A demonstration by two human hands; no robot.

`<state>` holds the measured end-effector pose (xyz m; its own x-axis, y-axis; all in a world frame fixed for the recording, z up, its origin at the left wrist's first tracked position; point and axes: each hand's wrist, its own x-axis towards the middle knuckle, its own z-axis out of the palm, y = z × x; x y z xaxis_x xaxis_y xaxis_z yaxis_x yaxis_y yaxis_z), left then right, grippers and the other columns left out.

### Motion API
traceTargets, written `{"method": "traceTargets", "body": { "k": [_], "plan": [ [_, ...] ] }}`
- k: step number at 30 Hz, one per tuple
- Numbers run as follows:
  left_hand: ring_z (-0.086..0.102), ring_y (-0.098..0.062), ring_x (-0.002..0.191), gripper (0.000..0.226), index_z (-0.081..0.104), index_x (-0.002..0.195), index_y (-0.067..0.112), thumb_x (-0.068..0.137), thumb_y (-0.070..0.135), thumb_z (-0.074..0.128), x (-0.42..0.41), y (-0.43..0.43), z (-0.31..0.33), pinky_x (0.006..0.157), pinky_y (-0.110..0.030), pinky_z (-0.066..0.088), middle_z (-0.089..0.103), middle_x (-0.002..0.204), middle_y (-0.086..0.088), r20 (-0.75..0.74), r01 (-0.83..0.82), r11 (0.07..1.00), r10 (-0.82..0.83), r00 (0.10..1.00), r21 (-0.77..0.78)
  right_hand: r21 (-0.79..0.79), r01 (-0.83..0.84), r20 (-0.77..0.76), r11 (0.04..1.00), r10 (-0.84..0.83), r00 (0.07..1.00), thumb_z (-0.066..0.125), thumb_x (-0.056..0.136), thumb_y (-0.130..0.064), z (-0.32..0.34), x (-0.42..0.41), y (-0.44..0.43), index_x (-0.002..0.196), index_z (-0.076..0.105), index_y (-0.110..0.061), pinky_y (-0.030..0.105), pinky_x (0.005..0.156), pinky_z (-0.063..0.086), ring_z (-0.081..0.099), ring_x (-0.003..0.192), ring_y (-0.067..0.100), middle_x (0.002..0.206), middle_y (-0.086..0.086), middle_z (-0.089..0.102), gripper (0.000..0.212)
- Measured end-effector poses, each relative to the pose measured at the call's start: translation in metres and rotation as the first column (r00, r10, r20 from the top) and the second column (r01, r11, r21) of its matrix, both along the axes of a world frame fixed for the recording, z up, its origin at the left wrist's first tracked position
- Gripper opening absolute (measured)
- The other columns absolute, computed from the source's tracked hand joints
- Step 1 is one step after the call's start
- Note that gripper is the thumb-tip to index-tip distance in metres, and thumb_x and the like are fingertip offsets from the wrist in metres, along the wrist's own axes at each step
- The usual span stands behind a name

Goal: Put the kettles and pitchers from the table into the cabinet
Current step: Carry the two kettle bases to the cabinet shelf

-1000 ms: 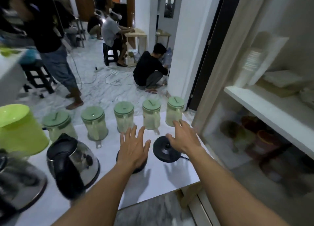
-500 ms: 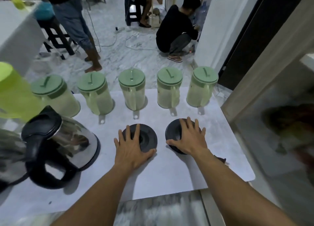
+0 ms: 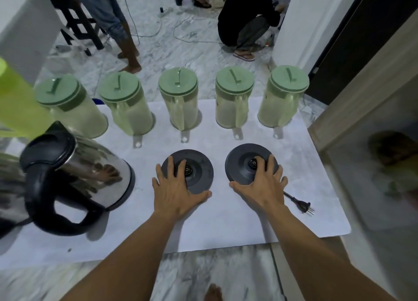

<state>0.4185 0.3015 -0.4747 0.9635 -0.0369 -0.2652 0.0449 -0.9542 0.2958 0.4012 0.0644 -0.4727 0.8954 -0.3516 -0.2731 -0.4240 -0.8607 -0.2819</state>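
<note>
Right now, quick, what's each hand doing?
Left hand: open, fingers spread, resting on the left kettle base.
Right hand: open, resting on the right kettle base.

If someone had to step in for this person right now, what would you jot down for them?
Left hand: spread flat on the left black kettle base, not lifting it.
Right hand: spread flat on the right kettle base; its plug lies loose on the table.
Things: five green-lidded pitchers stand in a row at the far edge; a steel kettle stands at left, off its base; a lime-green container is partly out of view at far left.
Done: nothing looks moved yet.
Left: carry all pitchers and kettles to the cabinet on the right.
</note>
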Motion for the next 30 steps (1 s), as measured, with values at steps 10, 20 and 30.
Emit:
{"method": "traceTargets", "body": {
  "k": [10, 20, 30],
  "plan": [
    [0.008, -0.045, 0.148, 0.108, 0.027, 0.146, 0.026, 0.059, 0.077, 0.065, -0.004, -0.003, 0.001, 0.108, -0.056, 0.034, 0.018, 0.163, -0.001, 0.051, 0.007, 1.0, -0.006, 0.999, -0.017, 0.057, -0.038, 0.082, 0.998, 0.033, 0.996, 0.073, 0.064, -0.068, 0.005, 0.0, 0.003, 0.152, 0.023, -0.026, 0.052, 0.115, 0.031, 0.013, 0.147, 0.04, 0.17, -0.006, 0.008, 0.109],
    [0.009, -0.041, 0.147, 0.107, 0.03, 0.143, 0.026, 0.056, 0.076, 0.066, -0.008, -0.003, 0.009, 0.106, -0.054, 0.035, 0.021, 0.161, 0.003, 0.089, -0.012, 0.999, 0.017, 0.996, -0.053, 0.027, -0.061, 0.033, 0.998, 0.06, 0.998, 0.07, 0.059, -0.069, 0.011, 0.004, 0.004, 0.147, 0.026, -0.026, 0.053, 0.105, 0.039, 0.023, 0.139, 0.041, 0.169, -0.004, 0.016, 0.107],
    [0.024, -0.037, 0.139, 0.098, 0.035, 0.131, 0.031, 0.049, 0.075, 0.067, -0.011, -0.002, 0.034, 0.098, -0.053, 0.043, 0.031, 0.149, 0.01, 0.176, -0.009, 0.996, 0.024, 0.984, -0.086, 0.068, -0.043, 0.02, 0.997, 0.042, 0.999, 0.073, 0.057, -0.068, 0.046, -0.008, -0.006, 0.145, 0.028, -0.024, 0.049, 0.097, 0.041, 0.029, 0.134, 0.038, 0.165, -0.004, 0.026, 0.108]
  ]
}}
